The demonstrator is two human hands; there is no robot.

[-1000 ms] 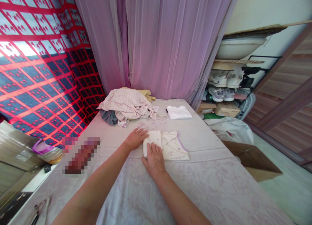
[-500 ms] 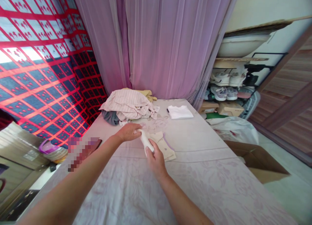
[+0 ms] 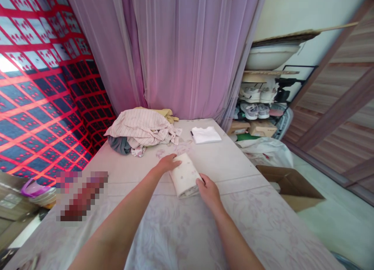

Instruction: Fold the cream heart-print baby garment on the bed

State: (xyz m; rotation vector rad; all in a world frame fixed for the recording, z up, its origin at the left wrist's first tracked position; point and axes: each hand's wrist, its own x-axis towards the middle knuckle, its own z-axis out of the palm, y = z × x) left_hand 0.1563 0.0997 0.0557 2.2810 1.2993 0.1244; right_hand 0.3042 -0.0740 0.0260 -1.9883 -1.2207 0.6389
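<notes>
Two bare hands rest on one small folded cream cloth [image 3: 186,179] lying near the middle of a bed [image 3: 248,223]. The left hand [image 3: 167,163] lies flat with fingers spread on the cloth's far left corner; the right hand [image 3: 209,190] presses its near right edge. The fold looks nearly finished; smoothing or a last fold seems to be what remains. Toward the bed's far edge lie one heap of unfolded clothes [image 3: 140,130] and one folded white garment [image 3: 205,135].
</notes>
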